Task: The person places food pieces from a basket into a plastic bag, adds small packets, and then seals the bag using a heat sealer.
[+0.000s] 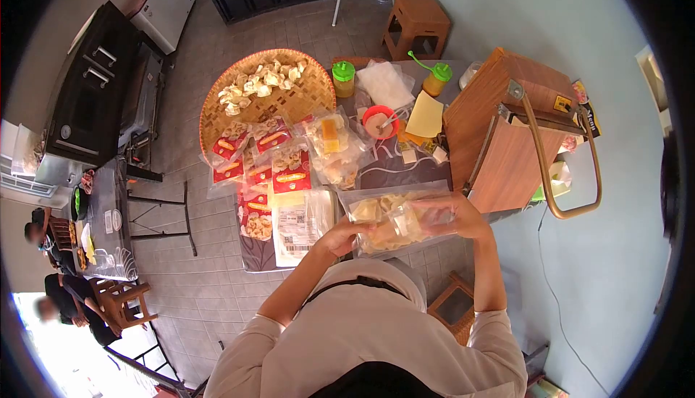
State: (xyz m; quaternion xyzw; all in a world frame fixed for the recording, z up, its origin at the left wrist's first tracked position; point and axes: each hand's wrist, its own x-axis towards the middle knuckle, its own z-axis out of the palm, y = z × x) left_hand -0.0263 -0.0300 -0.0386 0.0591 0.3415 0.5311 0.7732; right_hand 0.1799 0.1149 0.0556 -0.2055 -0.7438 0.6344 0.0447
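A clear plastic bag (380, 235) of pale, folded food pieces is held in front of my body at the table's near edge. My left hand (344, 237) is closed on its left side. At its right end, my right hand (463, 217) grips the bag, with part of the fingers hidden behind the plastic. A small clear sachet (405, 218) shows in the middle of the bag. Just left of my left hand lies a white package with a printed label (295, 231). Red-labelled food packs (289, 170) and more clear bags (337, 148) are spread beyond it.
A round woven tray (318, 83) bears pale, dumpling-like pieces. Green-capped bottles (344, 83), a red bowl (376, 130) with a utensil and yellow paper (425, 114) stand or lie farther back. A wooden cabinet (507, 152) bounds the right side. Two people (72, 300) sit at far left.
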